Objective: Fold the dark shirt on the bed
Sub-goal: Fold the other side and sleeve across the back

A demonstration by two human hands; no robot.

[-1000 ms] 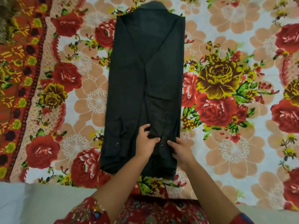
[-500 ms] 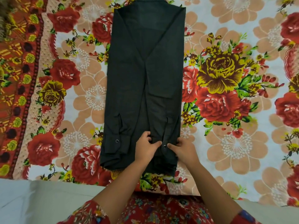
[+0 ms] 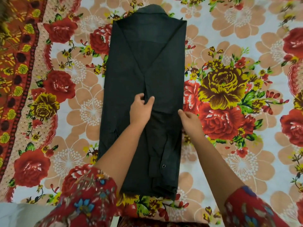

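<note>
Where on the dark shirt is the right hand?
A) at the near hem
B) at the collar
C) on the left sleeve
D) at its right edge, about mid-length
D: the right hand sits at the right edge of the dark shirt, roughly halfway between collar and near hem.

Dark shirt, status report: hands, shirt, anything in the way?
Left hand pinches a crease mid-shirt; right hand touches its right edge. Dark shirt flat, sleeves folded in, collar far end. Nothing on it; floral bedsheet beneath.
</note>
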